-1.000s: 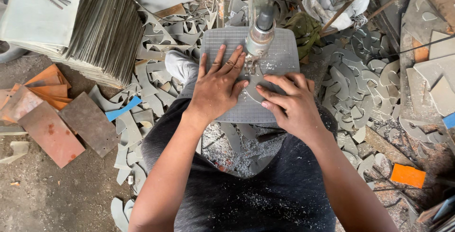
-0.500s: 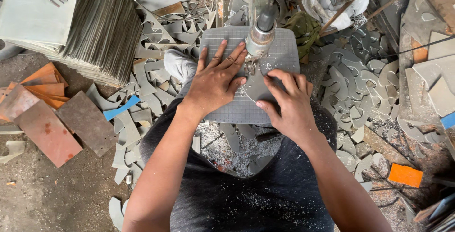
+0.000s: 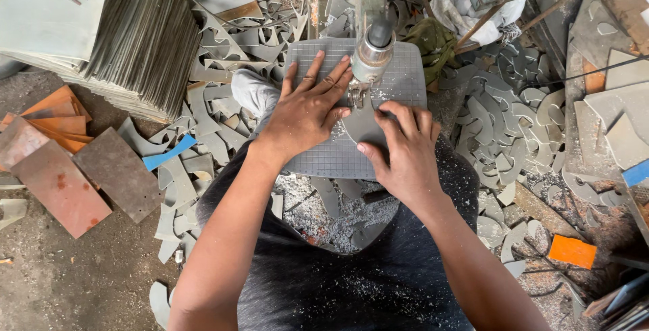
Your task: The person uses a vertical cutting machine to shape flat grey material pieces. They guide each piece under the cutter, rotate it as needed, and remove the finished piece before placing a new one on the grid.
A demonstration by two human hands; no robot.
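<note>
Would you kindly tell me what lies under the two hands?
A flat grey sheet piece on the gridded saw table, pressed by left hand and right hand. Its outline beneath the palms is covered.

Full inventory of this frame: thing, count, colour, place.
Grey sheet: one, under both hands on the gridded plate.
Gridded plate: one, grey, centre.
Saw head: one, metal, above the sheet.
Stacked sheets: many, grey, top left.
Offcuts: many, grey, scattered on the floor.
Rusty plates: several, brown-orange, left.
Orange piece: one, lower right.
Blue strip: one, left of centre.
Left hand: flat on sheet.
Right hand: pressing sheet.
</note>
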